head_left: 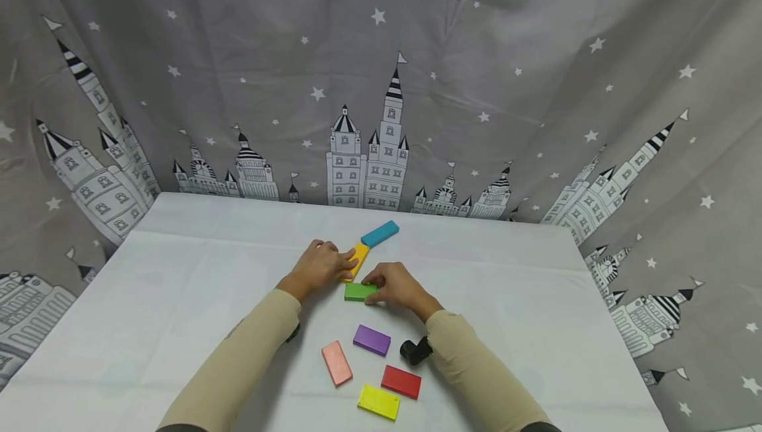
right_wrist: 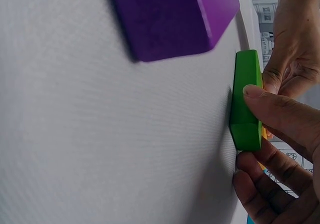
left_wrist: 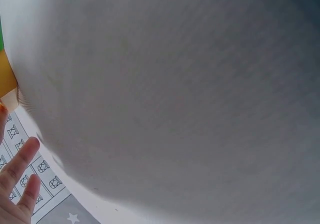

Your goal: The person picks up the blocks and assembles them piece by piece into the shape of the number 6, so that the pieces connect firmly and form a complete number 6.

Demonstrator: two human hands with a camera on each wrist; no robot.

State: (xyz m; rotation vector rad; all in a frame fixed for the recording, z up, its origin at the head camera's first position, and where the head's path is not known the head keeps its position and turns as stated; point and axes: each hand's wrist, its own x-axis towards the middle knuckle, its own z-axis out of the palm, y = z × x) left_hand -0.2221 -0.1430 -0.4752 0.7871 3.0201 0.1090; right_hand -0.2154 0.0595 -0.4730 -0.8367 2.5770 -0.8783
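Observation:
In the head view my left hand (head_left: 321,265) is at an orange-yellow block (head_left: 359,259), fingers and thumb at its edges. The block slants on the white table, its far end by a blue block (head_left: 380,233). My right hand (head_left: 397,286) pinches a green block (head_left: 357,292) near the lower end of the orange-yellow one. In the right wrist view the thumb (right_wrist: 275,103) presses the green block's face, with other fingers behind and below it. The left wrist view catches only some left fingers (left_wrist: 20,164) and an edge of the orange-yellow block (left_wrist: 7,73).
Nearer the body lie a purple block (head_left: 372,340), a pink block (head_left: 337,363), a red block (head_left: 401,382) and a bright yellow block (head_left: 378,402). All are on the white tabletop (head_left: 512,300). A grey curtain (head_left: 452,42) printed with castles and stars hangs behind it.

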